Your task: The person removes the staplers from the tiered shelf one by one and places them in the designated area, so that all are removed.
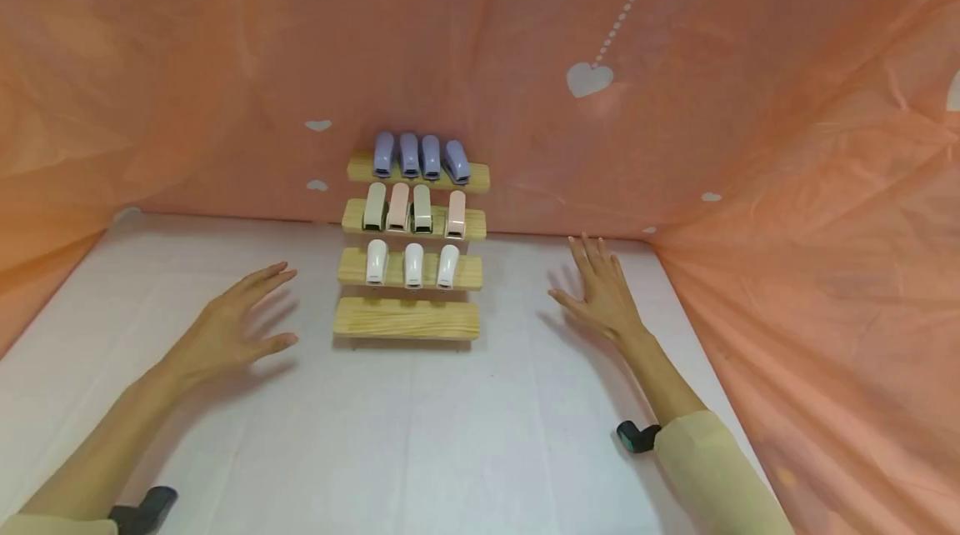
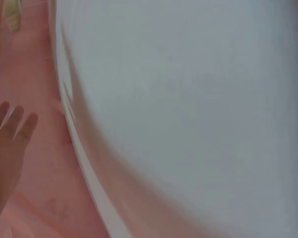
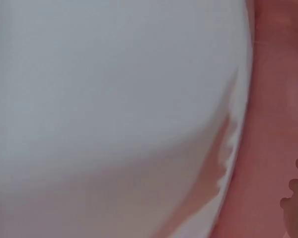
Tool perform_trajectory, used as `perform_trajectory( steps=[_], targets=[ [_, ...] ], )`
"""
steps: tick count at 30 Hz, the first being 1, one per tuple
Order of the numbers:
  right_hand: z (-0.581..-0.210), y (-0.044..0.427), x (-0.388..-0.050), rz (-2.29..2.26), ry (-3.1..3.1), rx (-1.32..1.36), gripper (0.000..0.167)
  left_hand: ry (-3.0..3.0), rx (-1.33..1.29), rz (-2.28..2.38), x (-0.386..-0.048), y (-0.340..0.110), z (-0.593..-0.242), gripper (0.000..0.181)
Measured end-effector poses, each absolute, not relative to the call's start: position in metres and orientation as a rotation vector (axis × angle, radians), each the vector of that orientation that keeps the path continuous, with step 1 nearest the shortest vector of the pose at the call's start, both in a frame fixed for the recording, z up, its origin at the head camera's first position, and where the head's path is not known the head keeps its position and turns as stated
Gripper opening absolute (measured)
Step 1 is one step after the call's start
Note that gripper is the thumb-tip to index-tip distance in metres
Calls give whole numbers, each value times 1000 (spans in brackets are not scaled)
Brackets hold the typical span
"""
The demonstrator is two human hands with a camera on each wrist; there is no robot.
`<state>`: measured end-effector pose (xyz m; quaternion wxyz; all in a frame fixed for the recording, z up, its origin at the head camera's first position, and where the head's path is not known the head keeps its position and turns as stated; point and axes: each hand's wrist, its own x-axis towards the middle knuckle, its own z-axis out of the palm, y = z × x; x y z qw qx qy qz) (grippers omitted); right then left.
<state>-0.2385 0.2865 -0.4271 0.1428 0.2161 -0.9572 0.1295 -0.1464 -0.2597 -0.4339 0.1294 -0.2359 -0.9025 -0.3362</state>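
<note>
A tiered wooden rack [image 1: 406,319] stands between my two hands, apart from both. Along its top step sit several lavender mini staplers [image 1: 408,153]. One step down are two pale green mini staplers [image 1: 375,206] and two pink ones [image 1: 456,212]. Three white mini staplers [image 1: 413,265] sit on the step below those. To the rack's left, my left hand [image 1: 228,331] hovers with thumb and fingers spread, holding nothing. My right hand [image 1: 603,293] is on the other side, fingers extended and thumb out, also holding nothing. Both wrist views catch only part of a hand at the border.
A white cloth [image 1: 420,435] covers the table. Pink-orange fabric [image 1: 225,60] with white hearts hangs behind and along the sides. Black wrist devices [image 1: 637,437] are on both forearms, near light sleeves [image 1: 720,468].
</note>
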Motion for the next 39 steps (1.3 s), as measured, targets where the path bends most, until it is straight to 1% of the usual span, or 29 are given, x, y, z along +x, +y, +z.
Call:
perform_trajectory(
  steps=[10,17,22,29,39],
  targets=[
    [-408,264,-244,454,-2709,707,91,-2460,-783,-1392,-148,-244,-444,78],
    [-384,242,-257,636,-2611,798,86,-2434,-808,-1655,-154,-237,-443,66],
    [-365,224,-262,769,-2572,814,83,-2434,-807,-1818,-162,-232,-445,62],
    [-344,203,-271,823,-2527,877,82,-2401,-826,-1939,-170,-227,-449,59],
    [-317,180,-291,928,-2464,991,79,-2512,-719,-1906,-172,-217,-452,49]
  ],
)
